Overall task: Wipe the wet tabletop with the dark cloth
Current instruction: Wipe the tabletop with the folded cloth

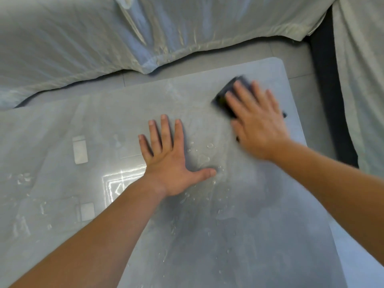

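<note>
A glossy grey tabletop [207, 235] fills the lower view, beaded with water drops [209, 146] near its middle and along its left side. My right hand [256, 119] lies flat, fingers spread, pressing the dark cloth [226, 94] onto the table's far right part; the hand is motion-blurred. Most of the cloth is hidden under the palm, and its dark edge shows past the fingertips. My left hand [169, 154] rests flat on the table's middle, fingers apart, holding nothing.
A sofa under a pale grey-green cover [124, 38] runs along the far side, another covered piece [361, 80] stands at the right. A strip of tiled floor [301, 63] separates them from the table's far and right edges.
</note>
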### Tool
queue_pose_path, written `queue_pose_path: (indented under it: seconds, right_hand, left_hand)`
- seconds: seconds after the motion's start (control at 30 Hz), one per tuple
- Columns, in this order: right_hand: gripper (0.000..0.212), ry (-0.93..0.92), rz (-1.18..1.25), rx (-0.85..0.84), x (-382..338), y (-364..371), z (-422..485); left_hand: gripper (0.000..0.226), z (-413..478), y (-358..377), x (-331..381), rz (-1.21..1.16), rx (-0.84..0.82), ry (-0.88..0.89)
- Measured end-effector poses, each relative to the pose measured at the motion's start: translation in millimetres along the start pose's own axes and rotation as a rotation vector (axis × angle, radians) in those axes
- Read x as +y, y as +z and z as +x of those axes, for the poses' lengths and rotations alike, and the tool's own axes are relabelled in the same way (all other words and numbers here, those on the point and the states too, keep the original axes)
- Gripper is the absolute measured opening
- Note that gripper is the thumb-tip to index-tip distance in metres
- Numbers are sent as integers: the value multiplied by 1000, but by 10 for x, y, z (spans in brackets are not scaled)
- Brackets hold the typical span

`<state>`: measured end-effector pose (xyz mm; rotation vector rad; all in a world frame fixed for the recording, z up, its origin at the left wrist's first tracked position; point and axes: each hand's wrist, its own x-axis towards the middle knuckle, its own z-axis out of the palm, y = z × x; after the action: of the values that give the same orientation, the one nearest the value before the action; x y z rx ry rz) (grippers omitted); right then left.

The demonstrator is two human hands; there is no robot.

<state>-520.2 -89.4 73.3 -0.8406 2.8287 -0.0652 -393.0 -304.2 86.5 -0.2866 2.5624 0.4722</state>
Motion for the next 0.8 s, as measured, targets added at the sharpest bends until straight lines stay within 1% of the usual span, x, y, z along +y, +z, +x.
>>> queue_pose_path:
  seconds: [0.07,0.1,0.13,0.2,0.27,0.3,0.33,0.37,0.4,0.5,0.53,0.57,0.6,0.67,0.73,0.77,0.8]
  right_hand:
    - [62,256,81,39,124,-58,286]
    - [62,318,106,48,99,-72,340]
    - [62,313,105,58,23,-61,308]
    - [62,160,85,57,-187,24,-35]
    - [61,-26,48,32,-311,95,-524]
    - [61,-85,31,8,-300,111,-701]
    - [61,-109,19,-6,-223,113,-769]
    - [62,-89,23,-5,-111,101,-740]
    - [62,-19,35,6,3,80,-643]
    - [62,301,90,39,260,6,-267]
    - [62,352,109,42,217,7,-238]
    - [63,352,114,49,118,28,-285]
    - [63,302,107,56,-21,70,-427]
    - [61,108,79,43,-318,173,-891]
    - [60,-58,55,-6,-408,206,-1266]
    - [59,-90,62,-27,-339,194,-1292]
    - [59,-77,70,-30,-246,171,-1222]
  left_hand:
    - [136,13,36,-3,5,19,-11]
    - [131,19,55,-5,7,35,-21]
    - [125,24,71,-2,9,51,-30]
    - [116,21,99,17,14,81,-42]
    - [113,14,111,24,20,102,-46]
    - [112,12,113,25,23,108,-47]
    - [112,13,119,25,26,115,-47]
    - [111,14,128,23,31,126,-49]
    - [111,14,141,22,38,141,-50]
    - [110,24,186,20,60,185,-49]
    - [109,25,197,12,64,199,-50]
    - [108,25,204,7,62,210,-49]
    - [107,20,206,6,52,216,-48]
    - [102,-1,200,7,19,224,-40]
    - [96,-33,165,1,-22,239,-25]
    - [93,-58,146,-1,-37,249,-14]
    - [90,-94,140,0,-38,266,0]
